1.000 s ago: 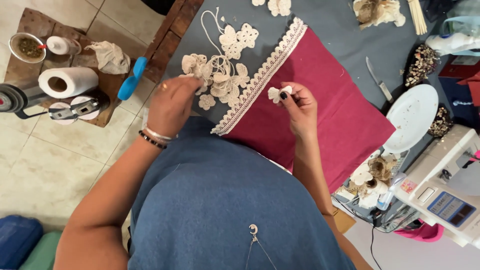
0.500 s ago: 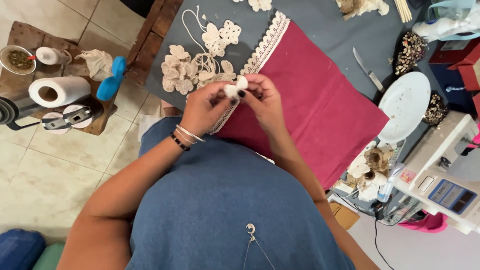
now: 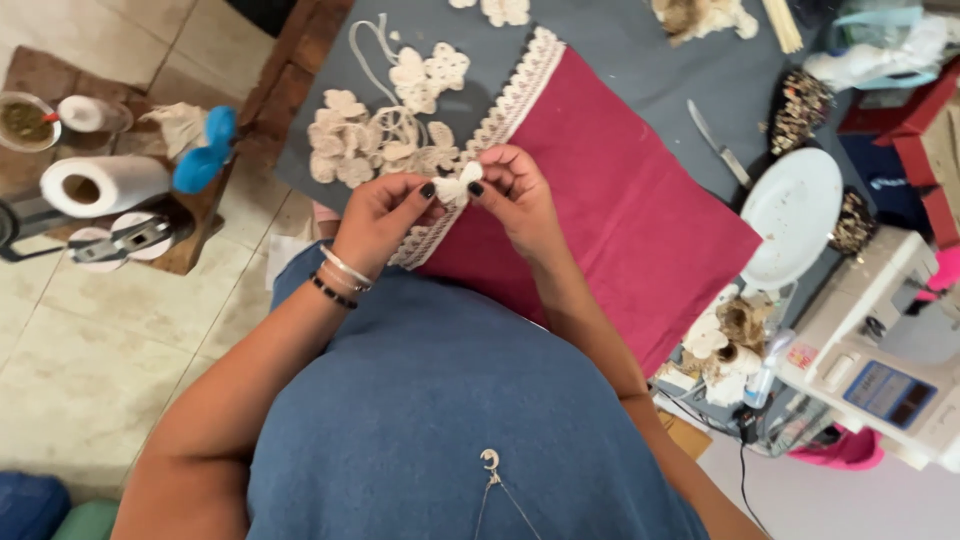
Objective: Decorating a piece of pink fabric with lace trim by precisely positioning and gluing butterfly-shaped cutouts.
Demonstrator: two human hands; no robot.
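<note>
Both hands met over the near edge of the table: the left hand and the right hand each pinched one side of a small cream lace flower between thumb and fingertips, holding it just above the lace trim that ran along the edge of the crimson cloth. Just beyond the left hand, a heap of loose cream lace pieces lay on the grey table cover. Farther right were a white plate, a knife and a white sewing machine; on the left, a paper roll rested on a low wooden stand.
</note>
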